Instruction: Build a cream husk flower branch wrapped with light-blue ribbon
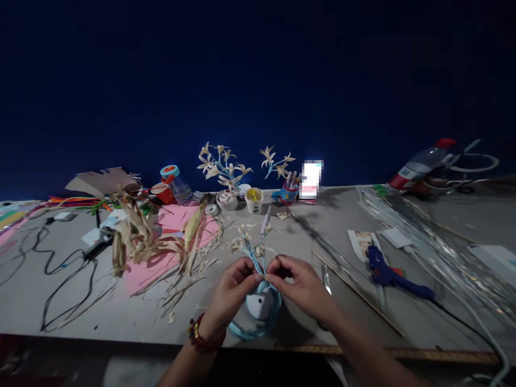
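While the grey table (24, 317) spreads out wide, the left hand (234, 285) and the right hand (301, 282) both pinch a little flower spray (252, 252) over the table's near side. It looks light. Its blue stems (257, 263) seem bendy but strong, so they are the best place to hold; the thin, pale petals (237, 245) could tear easily.

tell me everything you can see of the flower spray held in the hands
The spray of pale, narrow-petalled flowers on thin light-blue stems is held roughly upright above the grey tabletop. Its several blossoms spread at the top and look dry and papery; the stems, seemingly wrapped, converge downward. The bare left hand and bare right hand pinch them low down. A light-blue band loops below; whether it joins the stems is unclear.
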`<state>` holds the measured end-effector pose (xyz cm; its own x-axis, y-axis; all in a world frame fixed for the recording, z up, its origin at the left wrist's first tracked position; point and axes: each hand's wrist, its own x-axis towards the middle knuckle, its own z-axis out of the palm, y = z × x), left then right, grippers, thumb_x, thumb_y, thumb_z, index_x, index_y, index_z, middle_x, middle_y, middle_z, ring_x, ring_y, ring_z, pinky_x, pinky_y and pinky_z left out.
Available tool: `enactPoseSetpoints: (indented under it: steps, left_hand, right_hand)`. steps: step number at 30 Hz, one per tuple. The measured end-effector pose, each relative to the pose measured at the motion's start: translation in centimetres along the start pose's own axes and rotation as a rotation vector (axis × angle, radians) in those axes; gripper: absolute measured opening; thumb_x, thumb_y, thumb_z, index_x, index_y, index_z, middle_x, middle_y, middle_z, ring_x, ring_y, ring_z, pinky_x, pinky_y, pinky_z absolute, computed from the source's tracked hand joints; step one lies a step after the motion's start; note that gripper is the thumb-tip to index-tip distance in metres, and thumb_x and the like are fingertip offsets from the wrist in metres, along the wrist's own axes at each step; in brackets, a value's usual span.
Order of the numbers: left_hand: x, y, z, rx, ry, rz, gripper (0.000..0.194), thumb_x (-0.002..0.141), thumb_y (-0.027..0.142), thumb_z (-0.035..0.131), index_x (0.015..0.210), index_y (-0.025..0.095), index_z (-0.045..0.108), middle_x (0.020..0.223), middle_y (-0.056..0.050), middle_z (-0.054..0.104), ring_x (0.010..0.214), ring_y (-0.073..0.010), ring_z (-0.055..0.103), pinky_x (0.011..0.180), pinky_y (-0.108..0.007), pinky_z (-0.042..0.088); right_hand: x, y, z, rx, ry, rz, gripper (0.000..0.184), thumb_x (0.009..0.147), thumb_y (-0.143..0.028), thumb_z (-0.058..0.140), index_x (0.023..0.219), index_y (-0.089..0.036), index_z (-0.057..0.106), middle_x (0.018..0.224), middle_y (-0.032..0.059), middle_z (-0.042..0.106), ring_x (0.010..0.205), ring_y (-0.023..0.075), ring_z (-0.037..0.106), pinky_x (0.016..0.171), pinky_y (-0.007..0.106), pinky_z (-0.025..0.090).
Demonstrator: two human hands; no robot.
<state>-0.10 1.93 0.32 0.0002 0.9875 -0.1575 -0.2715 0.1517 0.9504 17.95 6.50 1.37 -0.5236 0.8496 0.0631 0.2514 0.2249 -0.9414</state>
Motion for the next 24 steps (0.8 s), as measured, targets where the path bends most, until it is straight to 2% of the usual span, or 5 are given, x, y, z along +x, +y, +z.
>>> enactPoseSetpoints:
  steps: [5,13,18,24]
  left_hand:
    - [-0.2,0.2,0.4,-0.002,0.018,0.059,0.030,0.073,0.041,0.082,0.078,0.017,0.064,0.074,0.000,0.059,0.070,-0.0128,0.052,0.065,-0.023,0.042]
    - [-0.1,-0.3,0.5,-0.037,0.058,0.052,0.027,0.075,0.038,0.082,0.081,0.017,0.065,0.075,0.000,0.062,0.071,-0.0122,0.054,0.068,-0.022,0.044]
    - [0.4,-0.4,0.7,-0.062,0.075,0.047,0.029,0.070,0.036,0.086,0.078,0.016,0.066,0.076,-0.001,0.066,0.074,-0.0145,0.059,0.072,-0.025,0.047]
    - [0.7,-0.6,0.3,-0.055,0.113,0.004,0.030,0.065,0.036,0.088,0.072,0.016,0.066,0.072,0.000,0.068,0.068,-0.0128,0.059,0.069,-0.024,0.047]
  right_hand:
    - [-0.3,-0.2,0.5,-0.064,0.079,-0.041,0.013,0.090,-0.029,0.064,0.081,-0.021,0.062,0.077,-0.0008,0.064,0.074,0.0161,0.060,0.071,0.027,0.045]
    - [-0.4,0.0,1.0,-0.134,0.124,-0.112,0.011,0.094,-0.027,0.059,0.084,-0.022,0.059,0.081,0.0006,0.063,0.077,0.0173,0.062,0.074,0.029,0.046]
    - [-0.6,0.3,1.2,-0.249,0.154,-0.189,0.008,0.095,-0.023,0.056,0.086,-0.022,0.057,0.082,0.0018,0.063,0.077,0.0185,0.062,0.072,0.029,0.045]
    - [-0.6,0.4,1.1,-0.329,0.167,-0.246,0.010,0.095,-0.023,0.058,0.085,-0.023,0.056,0.081,0.0028,0.064,0.076,0.0194,0.063,0.071,0.030,0.045]
